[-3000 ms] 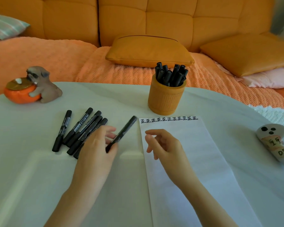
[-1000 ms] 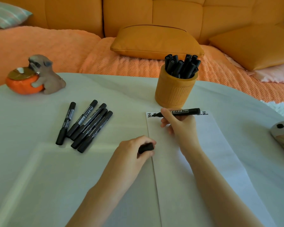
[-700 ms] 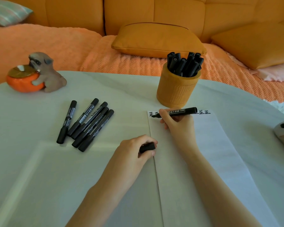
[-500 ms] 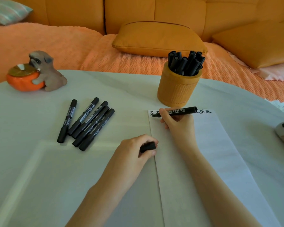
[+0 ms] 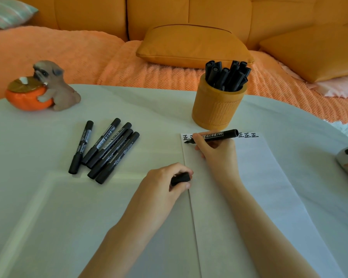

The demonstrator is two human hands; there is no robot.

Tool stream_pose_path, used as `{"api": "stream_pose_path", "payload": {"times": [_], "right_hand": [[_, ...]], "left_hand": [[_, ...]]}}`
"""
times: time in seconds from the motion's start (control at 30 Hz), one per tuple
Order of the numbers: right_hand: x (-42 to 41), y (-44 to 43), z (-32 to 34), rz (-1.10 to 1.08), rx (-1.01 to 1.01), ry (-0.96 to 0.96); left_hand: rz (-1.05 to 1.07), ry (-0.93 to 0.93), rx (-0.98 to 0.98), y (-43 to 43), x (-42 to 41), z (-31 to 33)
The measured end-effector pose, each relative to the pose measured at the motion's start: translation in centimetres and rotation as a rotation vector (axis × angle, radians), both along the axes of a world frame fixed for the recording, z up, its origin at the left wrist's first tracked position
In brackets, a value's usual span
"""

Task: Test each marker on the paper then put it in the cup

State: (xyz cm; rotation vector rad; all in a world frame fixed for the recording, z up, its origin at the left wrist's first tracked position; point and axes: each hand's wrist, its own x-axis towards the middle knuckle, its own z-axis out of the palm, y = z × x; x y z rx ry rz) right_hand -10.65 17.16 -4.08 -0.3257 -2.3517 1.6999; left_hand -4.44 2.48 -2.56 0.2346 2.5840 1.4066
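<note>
The right hand (image 5: 217,151) grips the marker (image 5: 215,135) near its front end, thumb and fingers curled round the barrel. The marker is slim and black, with a white label along its side printed with characters and the number 700. It lies almost level, its blunt tail pointing right and its dark tip touching the paper (image 5: 259,177) at the sheet's top left corner, just under a row of bold black characters written along the top edge (the hand and barrel cover the middle of that row). The left hand (image 5: 163,183) rests at the paper's left edge, fingers curled round a short black cap (image 5: 180,179). The paper is a long white sheet lying on the pale table (image 5: 48,207). Just beyond its top edge stands the cup (image 5: 217,109), a ribbed ochre cylinder with a cluster of black markers in the cup (image 5: 227,75) standing in it. Five loose markers (image 5: 107,149), capped and of the same kind, lie side by side to the left of the paper, well apart from both hands. A dog figurine (image 5: 54,85) hugging an orange bowl sits at the table's far left.
</note>
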Motion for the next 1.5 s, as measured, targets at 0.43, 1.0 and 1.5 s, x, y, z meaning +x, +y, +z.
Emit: {"api": "stream_pose_path", "payload": {"times": [0.43, 1.0, 1.5], "right_hand": [[-0.01, 0.11, 0.05, -0.055, -0.026, 0.014], [0.03, 0.06, -0.21, -0.023, -0.032, 0.038], [0.05, 0.1, -0.14, -0.023, -0.021, 0.025]], "left_hand": [[0.0, -0.011, -0.007, -0.04, -0.02, 0.04], [-0.004, -0.011, -0.019, 0.05, -0.03, 0.19], [-0.008, -0.008, -0.026, 0.02, -0.07, 0.23]]}}
